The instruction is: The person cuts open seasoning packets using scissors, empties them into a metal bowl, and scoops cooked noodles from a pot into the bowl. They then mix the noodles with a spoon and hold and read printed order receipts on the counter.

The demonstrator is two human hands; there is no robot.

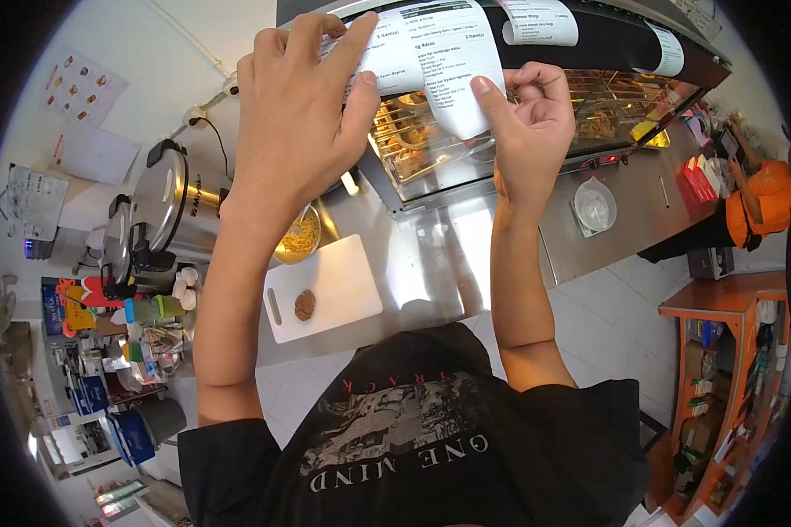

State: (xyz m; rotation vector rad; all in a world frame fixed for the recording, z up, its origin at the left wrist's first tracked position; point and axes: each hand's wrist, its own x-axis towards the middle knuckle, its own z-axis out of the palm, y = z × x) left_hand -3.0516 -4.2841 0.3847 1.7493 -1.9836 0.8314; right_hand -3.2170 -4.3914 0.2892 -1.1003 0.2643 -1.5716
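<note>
Printed order receipts hang along the black top edge of a glass food warmer (pixel 589 119). My right hand (pixel 536 114) pinches the right edge of a long order receipt (pixel 461 66), thumb in front; its lower end curls down before the glass. My left hand (pixel 299 114) lies over the left part of the receipts, with index finger and thumb spread apart against the paper. Its other fingers bend toward the warmer's top edge, and their tips are partly hidden. Another receipt (pixel 540 25) hangs just beyond my right hand, and a further receipt (pixel 659 53) is farther right.
Below my arms, a white cutting board (pixel 343 285) on the steel counter bears a brown patty (pixel 305 305). Beside it stands a bowl of yellow shredded food (pixel 299 237). Large steel pots (pixel 163 198) are at left. A plastic container (pixel 595 206) sits right; a person in orange (pixel 769 202) is beyond.
</note>
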